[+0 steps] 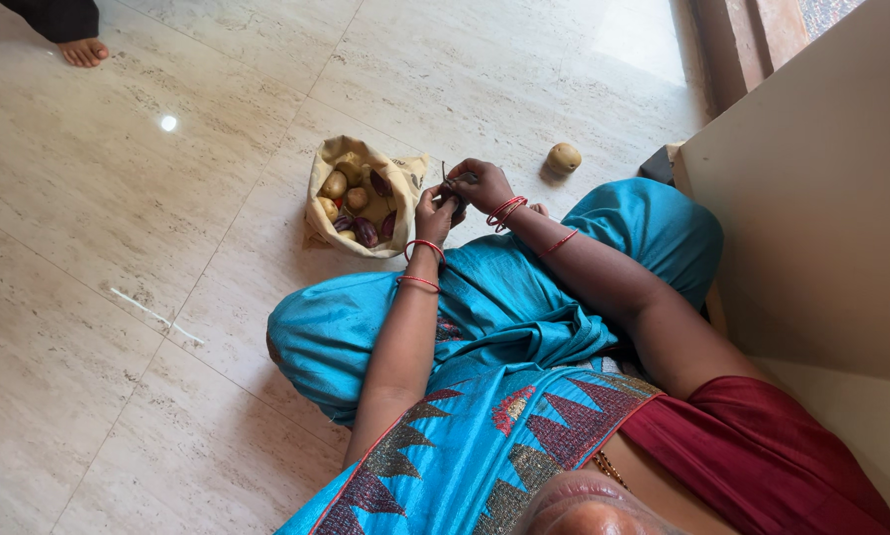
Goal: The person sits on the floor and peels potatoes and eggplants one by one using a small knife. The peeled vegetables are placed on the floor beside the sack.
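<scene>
Both hands busy above lap: left hand [433,213] and right hand [479,184] pinching small dark purple onion [455,196] together. Open beige cloth bag [364,203] of potatoes and onions nearly full (plenty left); one round tan potato [564,158] lying out on pale marble floor [148,248].

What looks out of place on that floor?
One potato lies alone on the floor, apart from the open bag that holds the other potatoes and some dark purple vegetables. Both hands, left and right, work at something small and dark beside the bag.
</scene>
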